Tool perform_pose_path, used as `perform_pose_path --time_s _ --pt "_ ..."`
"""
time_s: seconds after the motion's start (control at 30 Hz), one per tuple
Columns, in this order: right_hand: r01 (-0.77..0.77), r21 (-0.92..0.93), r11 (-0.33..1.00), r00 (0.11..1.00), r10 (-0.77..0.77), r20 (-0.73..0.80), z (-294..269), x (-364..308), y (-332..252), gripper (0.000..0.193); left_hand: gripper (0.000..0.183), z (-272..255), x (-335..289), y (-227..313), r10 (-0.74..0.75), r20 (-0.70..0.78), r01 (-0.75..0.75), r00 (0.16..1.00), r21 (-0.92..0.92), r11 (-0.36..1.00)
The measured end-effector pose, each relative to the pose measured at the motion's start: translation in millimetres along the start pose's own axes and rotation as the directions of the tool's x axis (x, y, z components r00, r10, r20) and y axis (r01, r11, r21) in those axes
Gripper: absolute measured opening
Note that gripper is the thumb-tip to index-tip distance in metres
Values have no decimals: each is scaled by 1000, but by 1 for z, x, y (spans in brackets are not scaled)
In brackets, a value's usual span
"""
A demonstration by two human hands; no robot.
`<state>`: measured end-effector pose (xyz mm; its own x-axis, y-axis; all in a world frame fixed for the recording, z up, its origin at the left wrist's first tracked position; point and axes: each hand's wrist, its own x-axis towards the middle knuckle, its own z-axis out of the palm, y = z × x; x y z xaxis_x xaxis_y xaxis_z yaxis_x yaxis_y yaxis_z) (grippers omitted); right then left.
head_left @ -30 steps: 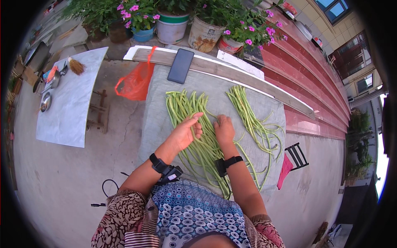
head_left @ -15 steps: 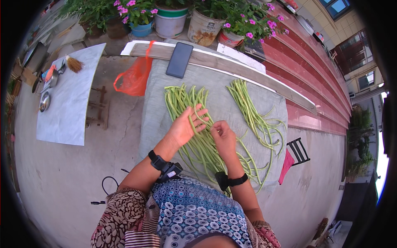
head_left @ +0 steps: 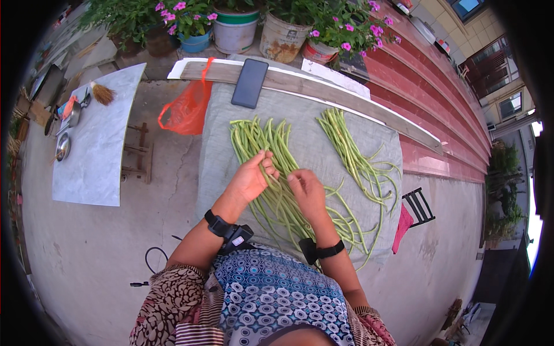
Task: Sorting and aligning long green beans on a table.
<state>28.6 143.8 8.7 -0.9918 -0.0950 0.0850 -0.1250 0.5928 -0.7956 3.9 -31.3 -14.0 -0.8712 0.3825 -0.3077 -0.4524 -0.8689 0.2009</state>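
Observation:
A large bundle of long green yardlong beans (head_left: 288, 210) lies across the grey cloth-covered table (head_left: 216, 138) in front of me. Over its middle, my left hand (head_left: 253, 177) is closed, palm turned up and fingers curled around a yardlong bean. Just to its right, my right hand (head_left: 309, 193) is also closed above the beans, thumb against the bent fingers. What it pinches is hidden by the fingers. A smaller bunch of yardlong beans (head_left: 346, 147) rests apart at the right, its thin ends spreading toward me. Each wrist wears a black strap.
A black phone (head_left: 250, 83) lies across a long wooden board (head_left: 306, 86) at the table's far edge. An orange plastic bag (head_left: 189, 109) hangs at the left corner. Flower pots (head_left: 284, 39) stand beyond, red steps (head_left: 415, 98) rise right, and a white-topped table (head_left: 95, 150) stands left.
My left fingers have curled in from a spread, open palm. The right hand has shifted slightly down, away from the left.

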Motion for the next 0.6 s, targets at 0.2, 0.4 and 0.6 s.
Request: perform_pose_path --time_s 0.2,0.4,0.6 --pt "103 -545 832 990 -136 -20 11 33 43 20 18 -17 1 2 -17 79 11 997 82 997" --pt "-164 -162 973 985 153 -76 6 33 44 20 21 -9 -3 -1 86 -153 -72 985 96 993" --pt "-122 135 983 983 138 -119 -6 10 27 14 25 -11 1 -4 126 -136 -119 983 55 991"
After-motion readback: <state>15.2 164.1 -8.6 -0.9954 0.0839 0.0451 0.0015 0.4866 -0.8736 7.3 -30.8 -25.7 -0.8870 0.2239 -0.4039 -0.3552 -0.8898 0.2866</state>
